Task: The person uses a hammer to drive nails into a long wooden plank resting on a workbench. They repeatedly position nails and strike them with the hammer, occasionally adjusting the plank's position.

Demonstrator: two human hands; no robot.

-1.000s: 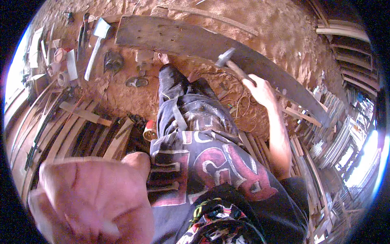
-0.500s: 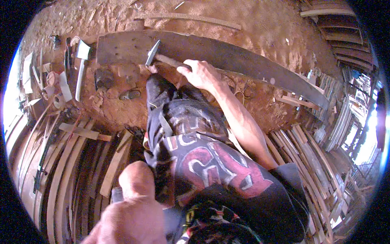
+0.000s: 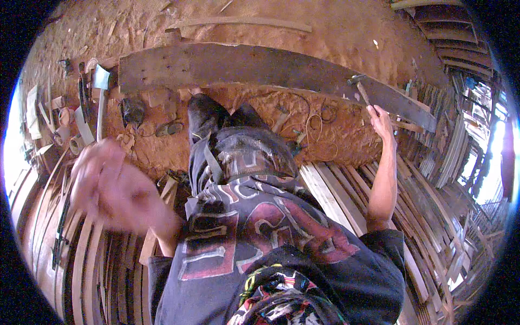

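My right hand (image 3: 381, 120) is closed around the handle of a hammer (image 3: 363, 93). The hammer's head lies over the right part of a long dark plank (image 3: 238, 64); whether it touches the wood I cannot tell. My left hand (image 3: 103, 176) is raised at the left, smeared by motion, so its fingers cannot be read. Just beyond it is an axe (image 3: 101, 95) with a pale handle and a bright blade. My dark-trousered legs reach up to the plank's near edge.
Reddish bare earth (image 3: 346, 27) surrounds the plank. Stacked timber strips (image 3: 86, 260) lie at the lower left, with more boards (image 3: 336, 197) at the right. A thin cable (image 3: 313, 130) coils on the ground. A loose wooden strip (image 3: 244, 21) lies beyond the plank.
My right hand has carried the hammer right along the plank, away from my knee. The left hand has swung forward and left from near my body. The view has shifted slightly.
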